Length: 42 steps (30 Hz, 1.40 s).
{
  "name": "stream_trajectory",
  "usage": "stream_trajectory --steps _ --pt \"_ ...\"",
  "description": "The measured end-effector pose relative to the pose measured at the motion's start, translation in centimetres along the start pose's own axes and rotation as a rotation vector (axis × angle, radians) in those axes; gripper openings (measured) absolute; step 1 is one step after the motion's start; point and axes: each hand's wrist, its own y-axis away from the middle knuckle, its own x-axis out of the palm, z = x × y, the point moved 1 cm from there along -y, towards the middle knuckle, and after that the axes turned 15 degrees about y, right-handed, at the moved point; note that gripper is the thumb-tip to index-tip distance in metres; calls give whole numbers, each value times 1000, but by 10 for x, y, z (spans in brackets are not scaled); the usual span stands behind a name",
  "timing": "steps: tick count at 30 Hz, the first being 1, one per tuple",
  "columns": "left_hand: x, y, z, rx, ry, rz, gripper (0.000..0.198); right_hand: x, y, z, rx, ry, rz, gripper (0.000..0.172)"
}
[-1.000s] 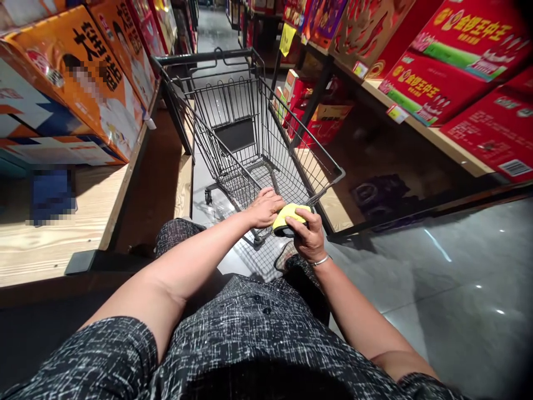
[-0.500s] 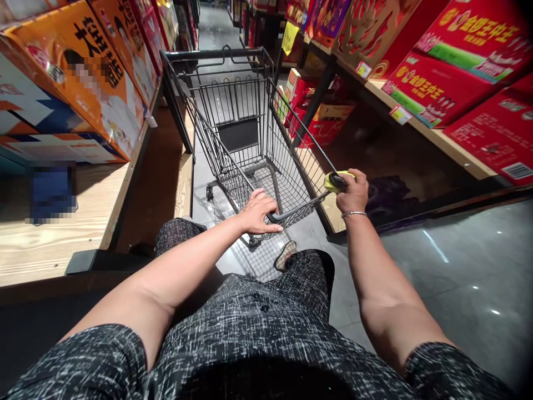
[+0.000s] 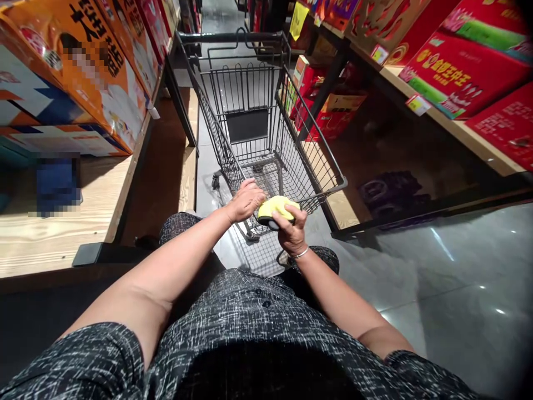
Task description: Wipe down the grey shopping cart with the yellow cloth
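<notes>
A black wire shopping cart stands in the aisle before me, its basket empty. My left hand is closed round the near left corner of the cart's rim. A yellow object with a dark underside, perhaps a cloth or sponge, is in my right hand, just right of my left hand and over the near rim. The fingers of my right hand wrap its right side. The near right corner of the rim is bare.
On the left, a wooden shelf bears orange boxes and a blurred blue item. Red boxes fill the right shelf, with more red packages below. Grey floor lies at the lower right.
My right hand has left the right corner of the cart and moved left with the yellow object, close to my left hand. My left hand has closed more. The view has shifted slightly.
</notes>
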Motion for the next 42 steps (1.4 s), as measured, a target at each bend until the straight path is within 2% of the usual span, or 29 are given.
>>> stream_trajectory --steps 3,9,12,14,16,18,22,25,27,28,31,33,36,39,40,42 --pt "-14 4 3 -46 9 20 76 22 25 3 -59 91 163 38" --pt "-34 7 9 -169 -80 20 75 68 80 6 -121 133 797 40" --pt "-40 9 13 -213 -99 -8 72 85 95 4 -94 159 959 40" --pt "-43 9 15 -241 -109 -24 70 90 92 6 -99 158 947 46" --pt "-46 10 16 -262 -119 -44 70 88 79 11 -122 143 860 53" --pt "-50 11 17 -271 -122 -65 72 80 56 17 -142 119 697 53" --pt "-56 12 18 -257 -79 -64 76 53 5 21 -117 99 287 43" --pt "-58 10 14 -306 -97 -47 73 44 -13 19 -68 127 133 44" --pt "-57 7 4 -337 -159 -15 68 50 -8 16 -61 143 156 44" --pt "-55 5 -2 -330 -195 10 65 57 0 15 -63 147 210 44" --pt "-48 1 -20 -270 -236 85 60 81 35 14 -64 160 494 47" --pt "-43 0 -26 -285 -208 108 63 94 58 14 -54 174 696 51" --pt "-41 0 -25 -347 -186 132 68 103 76 16 -34 174 877 51" --pt "-45 1 -20 -385 -199 160 70 101 68 17 -39 152 876 51" --pt "-47 1 -18 -396 -200 165 70 97 59 16 -52 148 824 51" --pt "-51 1 -16 -414 -191 156 70 83 37 11 -84 149 637 50"
